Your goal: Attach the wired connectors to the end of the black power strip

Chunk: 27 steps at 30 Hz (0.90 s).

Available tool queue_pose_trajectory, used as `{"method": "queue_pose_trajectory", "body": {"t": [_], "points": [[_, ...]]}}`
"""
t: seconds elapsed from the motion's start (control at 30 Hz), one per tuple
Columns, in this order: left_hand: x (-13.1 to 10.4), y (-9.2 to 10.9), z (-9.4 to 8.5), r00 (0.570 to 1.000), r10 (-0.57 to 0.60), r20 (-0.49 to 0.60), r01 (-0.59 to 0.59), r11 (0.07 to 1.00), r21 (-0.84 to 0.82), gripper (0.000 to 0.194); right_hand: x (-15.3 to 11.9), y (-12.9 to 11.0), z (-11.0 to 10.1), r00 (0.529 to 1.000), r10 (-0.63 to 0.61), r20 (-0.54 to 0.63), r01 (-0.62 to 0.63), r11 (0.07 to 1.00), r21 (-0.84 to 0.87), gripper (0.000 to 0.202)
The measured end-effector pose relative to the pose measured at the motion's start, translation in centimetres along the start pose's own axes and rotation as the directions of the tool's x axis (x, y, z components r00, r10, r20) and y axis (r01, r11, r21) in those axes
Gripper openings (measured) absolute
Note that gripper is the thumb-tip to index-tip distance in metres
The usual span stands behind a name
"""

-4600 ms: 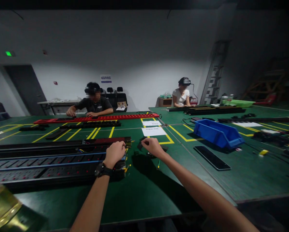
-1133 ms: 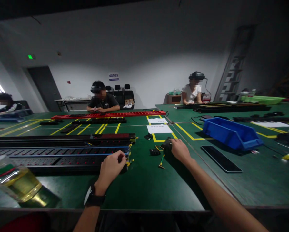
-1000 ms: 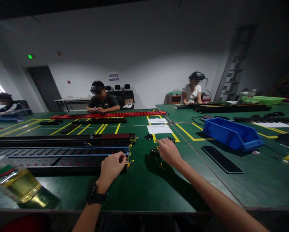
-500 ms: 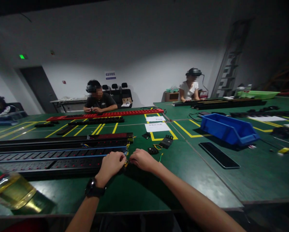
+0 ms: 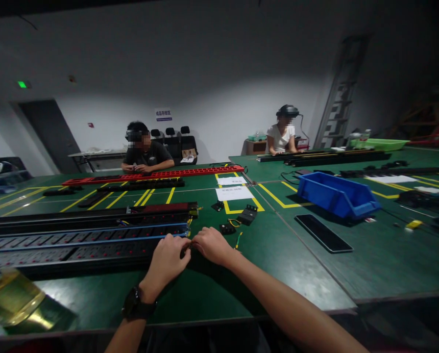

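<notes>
My left hand (image 5: 170, 257), with a black watch on its wrist, is closed at the right end of a long black power strip (image 5: 116, 249) with red-dotted sockets. Close against it, my right hand (image 5: 212, 246) is also closed, fingertips pinched together. Something small and dark sits between the fingers, too hidden to name. Yellow wires (image 5: 188, 225) come out at the strip ends just behind my hands. To the right of my right hand lie a short green-yellow wire (image 5: 239, 240) and small black connector blocks (image 5: 248, 214), one of them with a yellow wire loop.
A bottle of yellow liquid (image 5: 12, 296) stands at the near left. On the right are a phone (image 5: 323, 233) and a blue bin (image 5: 337, 196). Farther back lie a long red frame (image 5: 160, 174) and paper sheets (image 5: 234, 193). Two co-workers sit across the green table (image 5: 278, 274).
My hands have drawn closer together and now meet at the strip's end. The yellow wire visible between them earlier is now covered. The whole view has shifted slightly.
</notes>
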<state>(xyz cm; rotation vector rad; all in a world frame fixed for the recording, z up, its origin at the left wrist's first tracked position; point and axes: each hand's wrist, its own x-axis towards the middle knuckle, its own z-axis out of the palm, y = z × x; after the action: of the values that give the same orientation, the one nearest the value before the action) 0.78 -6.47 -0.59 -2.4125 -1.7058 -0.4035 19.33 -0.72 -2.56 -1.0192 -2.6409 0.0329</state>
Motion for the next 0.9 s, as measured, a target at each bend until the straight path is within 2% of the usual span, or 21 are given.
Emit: {"method": "queue_pose_trajectory", "body": {"t": [0.17,0.47,0.9], "points": [[-0.4,-0.1,0.8,0.993,-0.024,-0.113,0.032,0.997,0.071,0.020,-0.1,-0.2,0.1,1.000,0.006,-0.005,-0.006,1.000,-0.014,0.024],[-0.7,-0.6,1.4,0.985,0.033,-0.168,-0.020,0.996,0.083,0.018,-0.5,-0.8,-1.0,0.994,0.060,0.094,-0.060,0.998,0.000,0.029],[-0.7,-0.5,1.6,0.980,0.059,-0.191,-0.047,0.997,0.067,0.018,-0.9,-0.8,-0.2,0.988,0.087,0.124,-0.088,0.996,0.004,0.027]]}}
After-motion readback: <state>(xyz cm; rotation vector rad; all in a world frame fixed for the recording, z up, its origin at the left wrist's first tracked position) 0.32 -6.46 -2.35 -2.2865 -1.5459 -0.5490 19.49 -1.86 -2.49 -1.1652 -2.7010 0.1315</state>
